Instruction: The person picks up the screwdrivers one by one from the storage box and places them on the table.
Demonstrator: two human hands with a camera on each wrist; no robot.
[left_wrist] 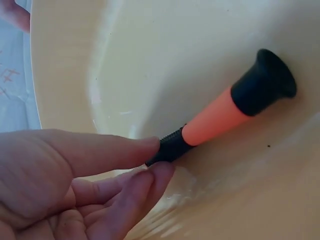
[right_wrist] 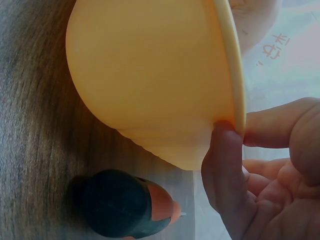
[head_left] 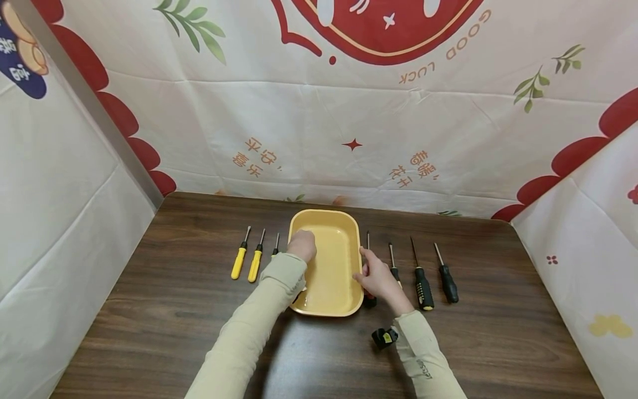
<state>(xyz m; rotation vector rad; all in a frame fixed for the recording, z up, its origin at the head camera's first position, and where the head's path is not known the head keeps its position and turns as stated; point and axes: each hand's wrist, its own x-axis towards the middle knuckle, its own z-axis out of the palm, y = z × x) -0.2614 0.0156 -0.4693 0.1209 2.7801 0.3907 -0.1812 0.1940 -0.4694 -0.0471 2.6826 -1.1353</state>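
A yellow plastic tray (head_left: 331, 277) stands in the middle of the table. My left hand (head_left: 302, 245) reaches inside it, thumb and fingertips pinching the black collar of an orange-and-black screwdriver (left_wrist: 215, 120). The handle's flared black end lies against or close above the tray's inner surface; I cannot tell which. Fingers hide the screwdriver's shaft. On the tray's right side my right hand (head_left: 377, 275) pinches the rim between thumb and fingers. Close beside that wall lies a black screwdriver with orange-red parts (right_wrist: 120, 205), partly covered by the right hand in the head view.
Left of the tray lie yellow screwdrivers (head_left: 239, 263), one partly behind the left arm. Several dark-handled screwdrivers, including a black one (head_left: 448, 285) and a black-and-yellow one (head_left: 423, 291), lie to the right. A printed white cloth (head_left: 319, 138) hangs behind the wooden table (head_left: 164, 310).
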